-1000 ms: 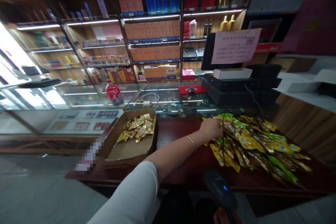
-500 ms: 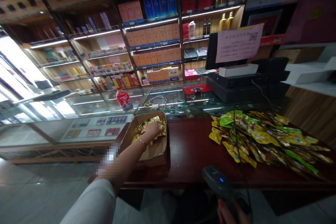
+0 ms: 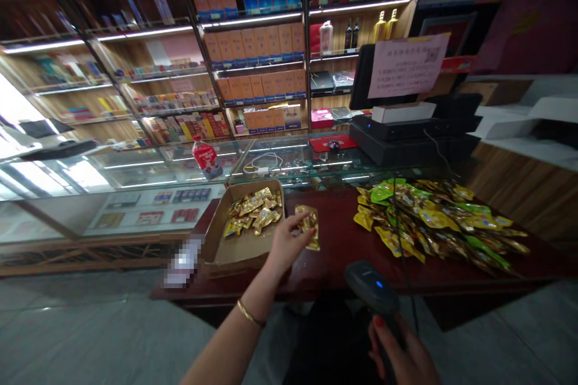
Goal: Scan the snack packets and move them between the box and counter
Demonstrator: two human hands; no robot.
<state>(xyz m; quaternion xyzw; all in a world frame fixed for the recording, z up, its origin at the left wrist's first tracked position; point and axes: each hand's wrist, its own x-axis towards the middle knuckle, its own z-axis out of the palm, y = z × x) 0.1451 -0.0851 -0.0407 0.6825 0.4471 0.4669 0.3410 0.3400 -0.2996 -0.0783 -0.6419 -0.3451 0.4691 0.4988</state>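
My left hand (image 3: pixel 289 243) is over the dark red table, just right of the cardboard box (image 3: pixel 244 260). A small gold foil snack packet (image 3: pixel 312 239) is in its fingers, partly hidden by them. More gold packets (image 3: pixel 259 210) lie inside the box, towards its back. My right hand (image 3: pixel 404 352), low in the view, is wrapped round the handle of a black barcode scanner (image 3: pixel 372 289) with a blue light on top. The scanner's head tilts up and left, towards the table. To the right lies a heap of yellow, green and gold packets (image 3: pixel 428 216).
A thin cable (image 3: pixel 401 240) hangs in front of the heap. Behind the table is a glass display counter (image 3: pixel 180 162) with a red-labelled bottle (image 3: pixel 206 157), a mouse (image 3: pixel 334 145) and a monitor bearing a paper sign (image 3: pixel 409 66). Stocked shelves (image 3: pixel 253 63) line the wall.
My left hand has come out of the box and moved right with a gold snack packet. The right hand still holds the scanner, and the view has shifted slightly.
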